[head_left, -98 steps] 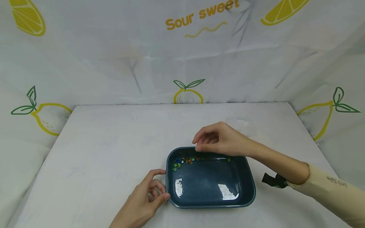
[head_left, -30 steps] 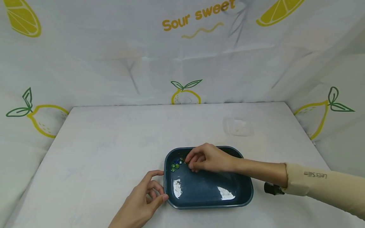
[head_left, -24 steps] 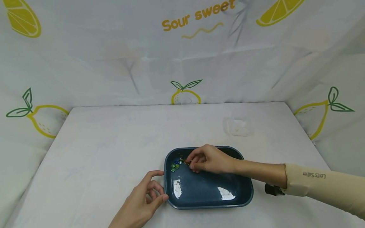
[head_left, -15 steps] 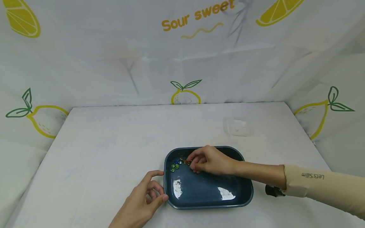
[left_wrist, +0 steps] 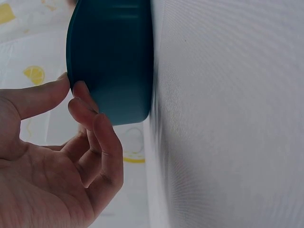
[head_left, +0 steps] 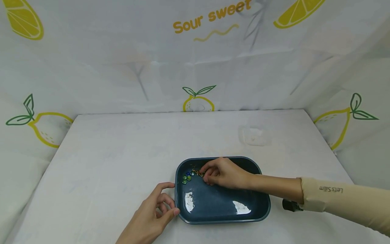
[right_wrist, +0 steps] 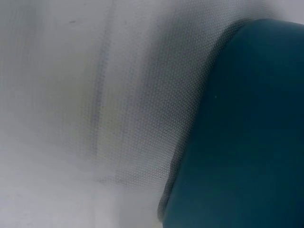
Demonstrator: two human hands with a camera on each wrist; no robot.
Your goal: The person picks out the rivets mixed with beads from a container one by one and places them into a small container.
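Touching the left rim of a dark teal plastic tray (head_left: 213, 201): the left hand (head_left: 147, 211), thumb nearer, index finger farther along. Its fingers are loosely bent, not wrapped round anything; the left wrist view puts the thumb tip at the rim and the other fingers beside the outer wall. Tray has rounded corners and sits flat on a white cloth-covered table (head_left: 106, 162), which runs out past it on every side. Two bright reflections on the tray floor, near side.

Right of the tray, a cream sleeve (head_left: 344, 201) printed "Let'sSlim", lettering upside down from here; a small black object (head_left: 290, 205) shows beneath its cuff. Forearm crosses the tray's right rim. Right hand (head_left: 230, 174) inside the tray, fingers bent inward, tips gathered near the far wall. Cannot tell whether they pinch anything. Right wrist view gives only cloth and the tray's outer wall.

Tray's far-left corner: small green glass beads (head_left: 187, 178) and a blue one (head_left: 188, 173) in a loose cluster; gold-coloured rings (head_left: 198, 173) just right of them, by the right fingertips.

Beyond the tray, toward its right end, a clear plastic dish (head_left: 256, 136). Farthest, behind the tray, a white backdrop (head_left: 122, 47) with lemon drawings (head_left: 198, 98) and orange "Sour sweet" lettering (head_left: 211, 16).
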